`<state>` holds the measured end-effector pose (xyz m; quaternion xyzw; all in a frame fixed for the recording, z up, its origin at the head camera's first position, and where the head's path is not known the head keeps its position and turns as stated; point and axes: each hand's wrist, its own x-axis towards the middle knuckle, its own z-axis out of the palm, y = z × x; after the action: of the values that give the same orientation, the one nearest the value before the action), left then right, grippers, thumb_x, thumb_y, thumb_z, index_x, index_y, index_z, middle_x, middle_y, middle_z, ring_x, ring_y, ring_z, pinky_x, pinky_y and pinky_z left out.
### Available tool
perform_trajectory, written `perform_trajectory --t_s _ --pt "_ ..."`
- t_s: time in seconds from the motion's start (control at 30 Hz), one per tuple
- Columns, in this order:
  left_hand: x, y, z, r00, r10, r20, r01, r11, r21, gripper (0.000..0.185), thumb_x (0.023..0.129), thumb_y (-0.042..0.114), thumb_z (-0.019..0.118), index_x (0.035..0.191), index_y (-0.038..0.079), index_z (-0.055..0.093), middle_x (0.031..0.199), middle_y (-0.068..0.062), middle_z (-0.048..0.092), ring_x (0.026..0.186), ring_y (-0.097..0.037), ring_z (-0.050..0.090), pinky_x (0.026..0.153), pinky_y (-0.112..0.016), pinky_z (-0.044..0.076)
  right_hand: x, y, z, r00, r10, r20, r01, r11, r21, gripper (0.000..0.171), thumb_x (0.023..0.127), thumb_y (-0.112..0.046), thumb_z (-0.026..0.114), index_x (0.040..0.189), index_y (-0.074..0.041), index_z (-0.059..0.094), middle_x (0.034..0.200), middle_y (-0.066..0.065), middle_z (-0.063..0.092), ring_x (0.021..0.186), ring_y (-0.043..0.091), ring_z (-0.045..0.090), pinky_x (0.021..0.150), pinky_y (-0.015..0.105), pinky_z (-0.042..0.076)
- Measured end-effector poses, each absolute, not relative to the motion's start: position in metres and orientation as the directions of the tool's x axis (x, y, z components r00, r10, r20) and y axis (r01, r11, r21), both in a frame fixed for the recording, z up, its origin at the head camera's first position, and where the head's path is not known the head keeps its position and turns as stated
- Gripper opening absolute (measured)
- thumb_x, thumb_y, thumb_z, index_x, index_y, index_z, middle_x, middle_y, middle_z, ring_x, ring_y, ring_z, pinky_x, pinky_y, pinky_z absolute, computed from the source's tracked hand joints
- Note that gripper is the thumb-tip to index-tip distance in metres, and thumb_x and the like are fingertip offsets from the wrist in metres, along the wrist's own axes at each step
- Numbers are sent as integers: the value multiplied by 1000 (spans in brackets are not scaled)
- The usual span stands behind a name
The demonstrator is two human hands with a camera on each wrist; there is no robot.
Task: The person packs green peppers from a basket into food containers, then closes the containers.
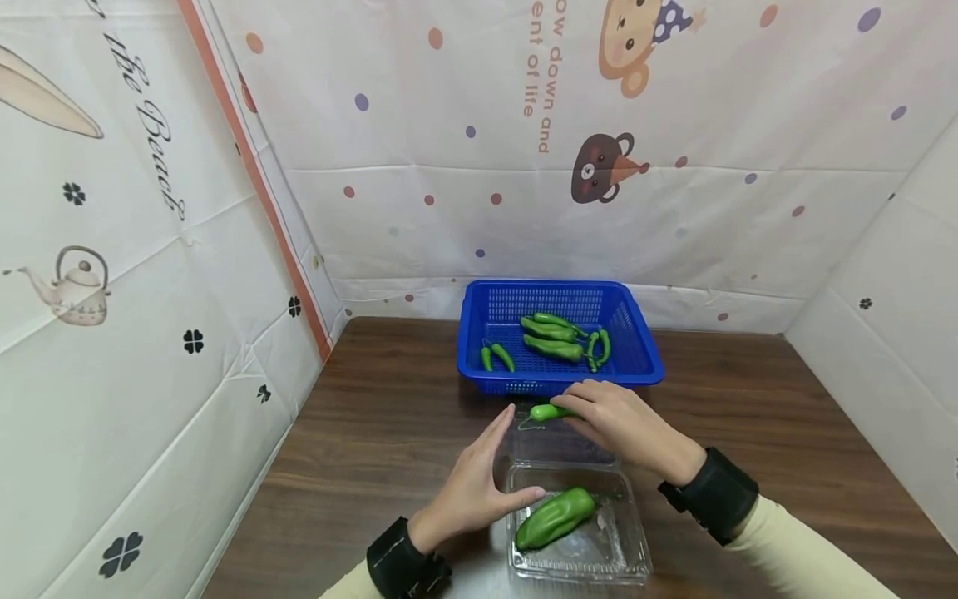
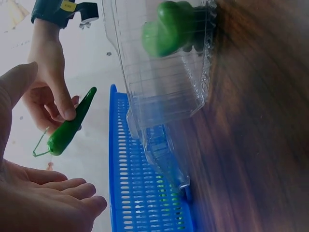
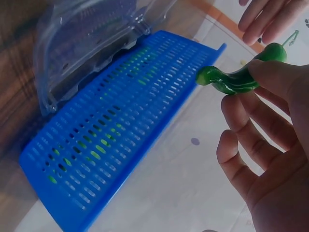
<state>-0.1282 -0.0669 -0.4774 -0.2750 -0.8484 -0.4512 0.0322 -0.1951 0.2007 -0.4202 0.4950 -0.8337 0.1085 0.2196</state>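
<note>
Pinching a green pepper (image 1: pixel 545 413), the right hand (image 1: pixel 615 420) has it up in the air over the clear lid (image 1: pixel 557 449), just in front of the blue basket (image 1: pixel 479 378) with more peppers (image 1: pixel 554 348) in it. Left hand (image 1: pixel 477 491) is spread wide, thumb near the chunky pepper (image 1: pixel 555 519) lying in the clear tray (image 1: pixel 641 553), though honestly can't tell if they're touching.
</note>
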Motion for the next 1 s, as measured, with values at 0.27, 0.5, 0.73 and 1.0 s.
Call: perform_trajectory --t_s 0.27,0.5,0.73,1.0 --pt "-119 -68 -481 -845 451 285 491 447 748 113 84 49 84 166 16 14 169 -9 21 151 -29 30 117 -54 34 -182 202 -425 -430 -770 472 -872 490 6 57 110 -47 29 122 -12 73 105 -2 67 93 15 64 79 33 56" --pt "-112 -67 -483 -848 460 263 479 456 750 118 81 41 88 167 19 10 170 -9 18 151 -31 31 117 -55 35 -175 201 -427 -405 -764 502 -876 481 26 58 110 -45 28 116 -11 74 102 -1 67 89 14 63 75 32 56" --pt "-109 -67 -486 -840 479 254 485 455 747 121 79 42 89 166 16 9 169 -11 18 150 -33 31 117 -55 34 -169 203 -428 -398 -765 506 -878 478 33 56 111 -44 27 116 -12 74 103 -2 67 90 14 63 75 31 55" --pt "-107 -68 -491 -831 506 232 488 462 740 124 79 46 88 166 14 6 169 -14 17 151 -36 29 116 -57 33 -162 205 -434 -397 -764 510 -883 469 15 27 107 -32 57 116 -12 73 104 -2 67 90 14 63 76 33 55"
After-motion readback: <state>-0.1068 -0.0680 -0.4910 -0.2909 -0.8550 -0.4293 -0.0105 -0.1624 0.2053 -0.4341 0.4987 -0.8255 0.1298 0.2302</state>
